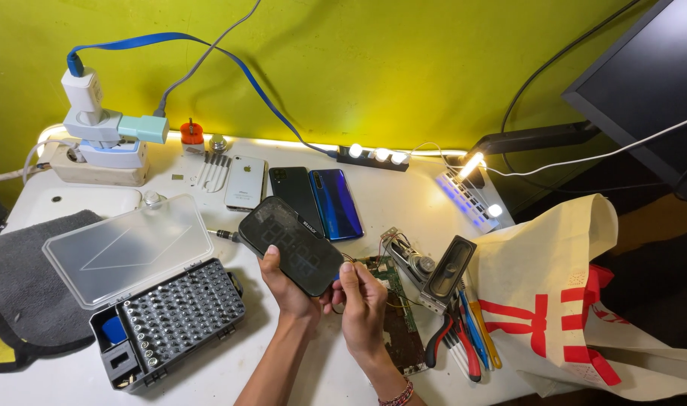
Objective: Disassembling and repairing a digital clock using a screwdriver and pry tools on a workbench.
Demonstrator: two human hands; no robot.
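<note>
The left hand point(287, 289) wraps its fingers around a black oblong speaker casing point(291, 244), tilted above the white table point(358, 218). The right hand point(362, 301) pinches its fingertips closed at the casing's lower corner, over a green circuit board point(392, 297) with thin wires. A small white label sits on the casing's upper edge. To the left, a screwdriver bit case point(166, 316) stands open, its clear lid point(129, 248) raised. Three phones point(294, 192) lie behind, white, black and blue. At right, a cream bag point(561, 301) with red bars. The wall point(373, 68) is yellow-green.
</note>
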